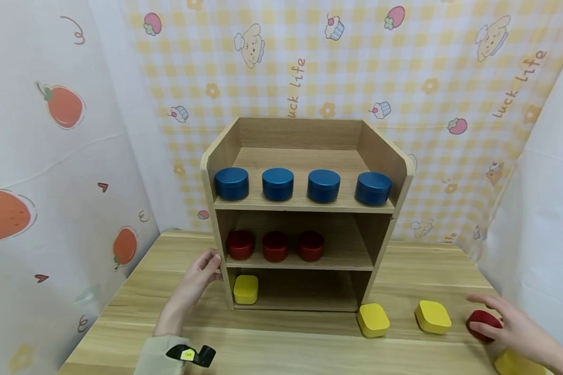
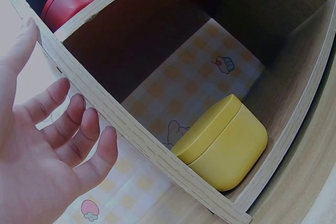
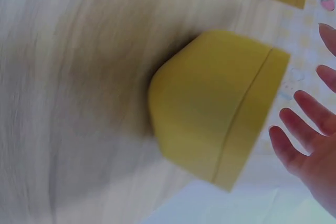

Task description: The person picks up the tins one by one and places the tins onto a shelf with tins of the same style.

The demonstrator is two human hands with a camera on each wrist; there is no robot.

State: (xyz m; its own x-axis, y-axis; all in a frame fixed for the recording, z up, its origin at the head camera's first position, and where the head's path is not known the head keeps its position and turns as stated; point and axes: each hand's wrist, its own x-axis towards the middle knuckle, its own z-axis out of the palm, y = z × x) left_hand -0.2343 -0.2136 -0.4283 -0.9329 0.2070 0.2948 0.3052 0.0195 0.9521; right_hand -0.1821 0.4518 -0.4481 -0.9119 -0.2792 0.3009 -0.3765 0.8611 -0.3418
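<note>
A small wooden three-tier shelf (image 1: 305, 264) stands on the table. My left hand (image 1: 202, 271) is at its left side panel, fingers loosely bent, with the thumb at the panel's front edge; nothing is gripped. Beside that hand, a yellow square tin (image 2: 223, 142) sits at the left end of the bottom tier. My right hand (image 1: 521, 328) hovers at a red round tin (image 1: 484, 325) on the table at the far right. Its fingers are spread about the tin, and I cannot tell whether they touch it. In the right wrist view, the fingers (image 3: 302, 124) are apart, past a yellow tin (image 3: 210, 103).
Several blue round tins (image 1: 278, 184) line the top tier. Three red tins (image 1: 275, 246) stand on the middle tier. Yellow tins lie on the table right of the shelf, one near its corner (image 1: 373, 320), another (image 1: 433, 316) farther right, a third (image 1: 516, 363) partly under my right hand.
</note>
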